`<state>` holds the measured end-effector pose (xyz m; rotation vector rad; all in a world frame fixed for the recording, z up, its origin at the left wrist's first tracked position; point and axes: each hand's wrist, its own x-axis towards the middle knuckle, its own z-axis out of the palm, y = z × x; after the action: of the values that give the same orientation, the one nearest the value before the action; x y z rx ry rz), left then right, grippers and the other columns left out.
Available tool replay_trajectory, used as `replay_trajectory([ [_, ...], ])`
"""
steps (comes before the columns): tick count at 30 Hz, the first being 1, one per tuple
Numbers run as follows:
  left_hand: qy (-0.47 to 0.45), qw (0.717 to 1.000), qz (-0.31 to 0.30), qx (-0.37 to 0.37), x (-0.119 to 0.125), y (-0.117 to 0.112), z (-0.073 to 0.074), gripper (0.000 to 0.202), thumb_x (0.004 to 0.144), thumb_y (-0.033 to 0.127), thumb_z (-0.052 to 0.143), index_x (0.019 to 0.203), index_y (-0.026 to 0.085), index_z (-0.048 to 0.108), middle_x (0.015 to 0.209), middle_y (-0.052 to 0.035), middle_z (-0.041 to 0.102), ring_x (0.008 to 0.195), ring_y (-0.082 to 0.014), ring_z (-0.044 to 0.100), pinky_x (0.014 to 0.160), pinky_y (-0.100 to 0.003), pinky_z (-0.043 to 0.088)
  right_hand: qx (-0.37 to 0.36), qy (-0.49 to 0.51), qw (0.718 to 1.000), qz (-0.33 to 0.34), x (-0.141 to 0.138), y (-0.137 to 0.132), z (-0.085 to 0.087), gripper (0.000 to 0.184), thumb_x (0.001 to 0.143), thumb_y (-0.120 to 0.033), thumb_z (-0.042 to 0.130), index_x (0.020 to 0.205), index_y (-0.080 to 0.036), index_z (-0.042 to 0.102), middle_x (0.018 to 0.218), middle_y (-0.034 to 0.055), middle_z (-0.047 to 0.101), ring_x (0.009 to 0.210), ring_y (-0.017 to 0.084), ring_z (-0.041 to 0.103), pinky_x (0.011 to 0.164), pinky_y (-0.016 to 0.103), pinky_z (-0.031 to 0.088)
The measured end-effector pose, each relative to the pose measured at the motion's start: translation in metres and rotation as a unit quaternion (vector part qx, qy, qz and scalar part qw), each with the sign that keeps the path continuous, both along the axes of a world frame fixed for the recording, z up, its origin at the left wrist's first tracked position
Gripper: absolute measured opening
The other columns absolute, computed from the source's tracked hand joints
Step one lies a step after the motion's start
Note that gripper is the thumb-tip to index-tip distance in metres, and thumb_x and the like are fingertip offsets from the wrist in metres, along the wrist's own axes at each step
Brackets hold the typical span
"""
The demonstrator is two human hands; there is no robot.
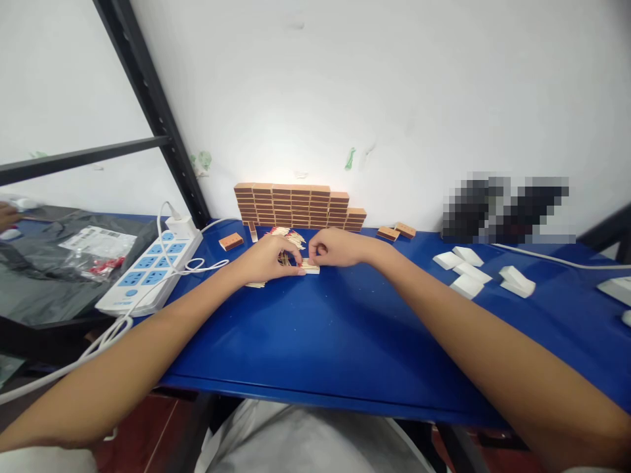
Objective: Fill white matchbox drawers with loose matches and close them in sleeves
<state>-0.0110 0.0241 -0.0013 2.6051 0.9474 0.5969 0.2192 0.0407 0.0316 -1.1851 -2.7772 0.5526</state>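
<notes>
Midway along the blue surface (315,328), the left hand (269,259) and right hand (335,248) pinch a small pale cardboard matchbox tray (311,268) beside loose red-tipped matchsticks (290,236). It seems light and crushable; grip its long sides gently.

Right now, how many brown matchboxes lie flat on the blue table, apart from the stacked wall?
3. One matchbox lies left of the stacked wall; two matchboxes lie right of it. Others may be hidden.
</notes>
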Motion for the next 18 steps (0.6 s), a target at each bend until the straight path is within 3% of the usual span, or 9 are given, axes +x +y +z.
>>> replay_trajectory([
  [12, -0.001, 1.0, -0.005, 0.007, 0.0001, 0.0009, 0.0001, 0.024, 0.089, 0.047, 0.075, 0.094, 0.024, 0.08, 0.094, -0.0022, 0.079, 0.082, -0.0185, 0.071, 0.071, -0.029, 0.049, -0.003, 0.0, 1.0, -0.006, 0.0024, -0.0014, 0.0027, 0.013, 0.085, -0.032, 0.071, 0.084, -0.019, 0.074, 0.072, -0.0002, 0.064, 0.061, 0.012, 0.05, 0.058, 0.028, 0.031],
  [15, -0.011, 1.0, 0.002, 0.008, 0.0001, 0.0009, -0.0013, 0.026, 0.086, 0.047, 0.078, 0.095, 0.023, 0.079, 0.098, -0.0032, 0.08, 0.088, -0.0202, 0.073, 0.075, -0.029, 0.051, -0.014, -0.006, 1.0, -0.001, 0.0019, -0.0015, 0.0022, 0.013, 0.085, -0.031, 0.071, 0.082, -0.019, 0.073, 0.072, -0.0005, 0.063, 0.061, 0.012, 0.05, 0.058, 0.028, 0.031],
  [18, -0.034, 0.999, 0.013, -0.01, 0.0001, 0.0001, -0.0001, 0.033, 0.082, 0.045, 0.082, 0.105, 0.022, 0.076, 0.102, -0.0038, 0.08, 0.093, -0.0216, 0.075, 0.079, -0.029, 0.054, 0.024, 0.043, 0.998, -0.028, -0.0004, 0.0019, -0.0029, 0.01, 0.086, -0.028, 0.069, 0.082, -0.019, 0.072, 0.074, -0.0001, 0.065, 0.064, 0.013, 0.052, 0.06, 0.027, 0.033],
])
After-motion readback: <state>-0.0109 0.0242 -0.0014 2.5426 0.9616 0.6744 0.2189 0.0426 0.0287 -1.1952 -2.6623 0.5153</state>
